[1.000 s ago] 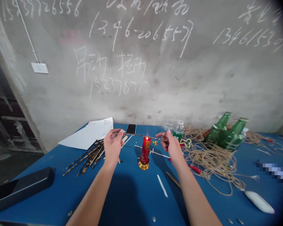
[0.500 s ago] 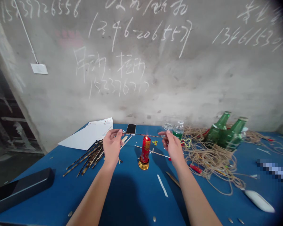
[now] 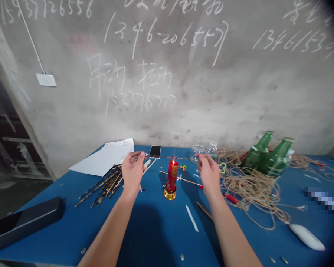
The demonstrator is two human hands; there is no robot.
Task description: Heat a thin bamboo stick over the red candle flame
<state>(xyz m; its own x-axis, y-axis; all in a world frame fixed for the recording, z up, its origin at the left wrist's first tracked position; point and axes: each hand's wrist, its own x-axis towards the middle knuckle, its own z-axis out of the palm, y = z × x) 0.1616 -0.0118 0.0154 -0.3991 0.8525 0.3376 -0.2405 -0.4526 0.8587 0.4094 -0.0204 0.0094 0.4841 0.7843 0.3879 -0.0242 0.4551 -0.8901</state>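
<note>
Between my two hands a thin, dark-mottled stick stretches level, just above a lit red candle in a gold holder. Its left end is pinched in my left hand. My right hand closes thumb and fingers on the right end. The flame glows close beneath the middle of the stick; whether it touches cannot be made out. Left of my left hand lies a pile of scorched sticks. Behind the candle another thin stick rests on the blue table.
White paper and a phone lie at the back. A glass jar, tangled twine, green bottles and a red lighter are on the right. A dark case sits front left.
My right hand has shifted slightly right and its fingers have curled in more at the stick's end. My left hand stays nearly still, and the stick remains over the flame.
</note>
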